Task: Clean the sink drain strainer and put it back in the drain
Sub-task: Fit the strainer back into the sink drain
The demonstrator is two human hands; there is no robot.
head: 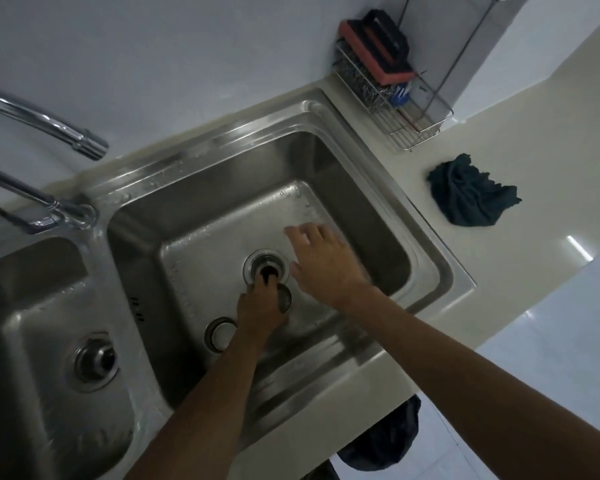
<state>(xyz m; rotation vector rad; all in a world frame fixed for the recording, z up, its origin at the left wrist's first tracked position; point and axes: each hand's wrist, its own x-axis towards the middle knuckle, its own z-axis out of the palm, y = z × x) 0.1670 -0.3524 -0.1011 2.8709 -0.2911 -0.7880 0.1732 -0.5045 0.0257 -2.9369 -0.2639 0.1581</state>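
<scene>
At the left hand's (260, 306) seven o'clock a round stopper (219, 334) lies on the sink (430, 265) floor. The hand's fingers reach into the drain (266, 268), palm closed on the strainer (284, 297); wet metal could slip. At three o'clock, the right hand (323, 261) hovers spread, empty. The left hand's grip is mostly hidden.

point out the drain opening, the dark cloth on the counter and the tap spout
drain opening (266, 265), head view, its metal rim
dark cloth (471, 195), head view, middle of the crumpled fabric
tap spout (89, 147), head view, outlet end
</scene>
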